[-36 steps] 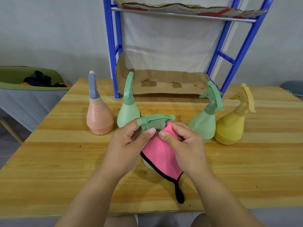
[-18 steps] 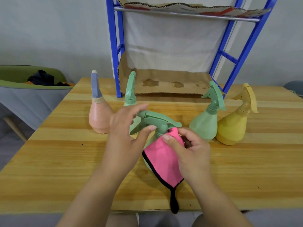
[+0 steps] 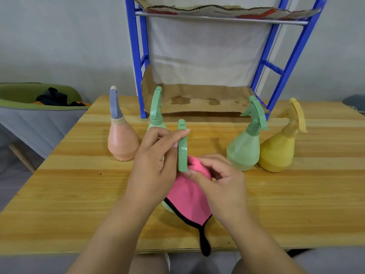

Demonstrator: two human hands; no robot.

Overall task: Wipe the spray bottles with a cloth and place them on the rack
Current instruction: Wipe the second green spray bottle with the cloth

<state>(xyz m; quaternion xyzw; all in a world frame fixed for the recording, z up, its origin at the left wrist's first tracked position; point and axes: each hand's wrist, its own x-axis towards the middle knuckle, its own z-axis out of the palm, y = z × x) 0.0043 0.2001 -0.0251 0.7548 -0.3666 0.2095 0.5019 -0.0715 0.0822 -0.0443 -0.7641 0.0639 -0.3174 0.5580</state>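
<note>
A green spray bottle [image 3: 182, 147] stands at the table's middle, its trigger head pointing away from me. My left hand [image 3: 156, 167] grips that head from the left. My right hand [image 3: 219, 182] holds a pink cloth [image 3: 189, 200] with black trim against the bottle's neck and body, hiding most of the body. Behind stand a peach bottle [image 3: 121, 139] with a blue head, a green bottle [image 3: 156, 113] partly hidden by my left hand, another green bottle [image 3: 245, 147] and a yellow bottle [image 3: 280, 149]. The blue rack [image 3: 276, 70] stands at the table's back.
Stained brown cardboard [image 3: 197, 99] lines the rack's lower shelf, and torn cardboard covers the upper shelf [image 3: 223, 13]. The wooden table [image 3: 69, 194] ends just below my forearms. A green-rimmed grey bin [image 3: 29, 107] holding dark items stands to the left of the table.
The held bottle has turned: its trigger head pointed right before and now points away from me. My left hand shifted its grip on the head while the right hand kept the cloth on the neck.
</note>
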